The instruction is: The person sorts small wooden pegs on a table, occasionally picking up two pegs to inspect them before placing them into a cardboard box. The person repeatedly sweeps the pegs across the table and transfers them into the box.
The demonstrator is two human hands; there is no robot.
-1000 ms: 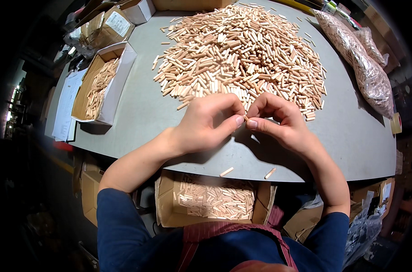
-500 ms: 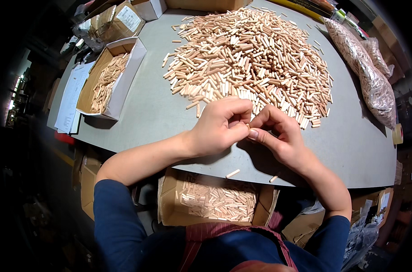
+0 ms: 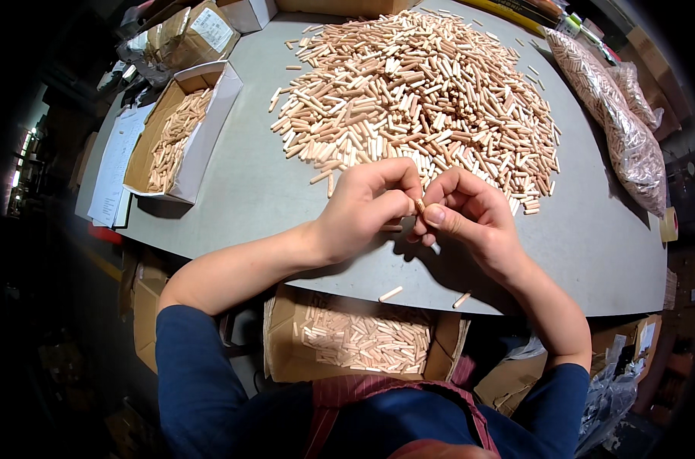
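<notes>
My left hand (image 3: pixel 369 205) and my right hand (image 3: pixel 474 222) meet just in front of a large pile of wooden dowels (image 3: pixel 416 92). Between their fingertips is one short wooden dowel (image 3: pixel 420 205), pinched by both hands and mostly covered by the fingers. The right thumb presses on its near side, and the left thumb and forefinger close on it from the other side. Two loose dowels lie near the table's front edge, a pale one (image 3: pixel 390 294) and another (image 3: pixel 461 300) further right.
A cardboard box of dowels (image 3: pixel 275 336) sits below the front edge. At left, a white box (image 3: pixel 210 138) holds more dowels beside paper sheets (image 3: pixel 118 164). Clear bags full of dowels (image 3: pixel 615 122) lie along the right side of the grey table (image 3: pixel 248 199).
The fingers have shifted around the dowel, so more of it shows between them. My right hand's lower fingers have opened out a little beneath.
</notes>
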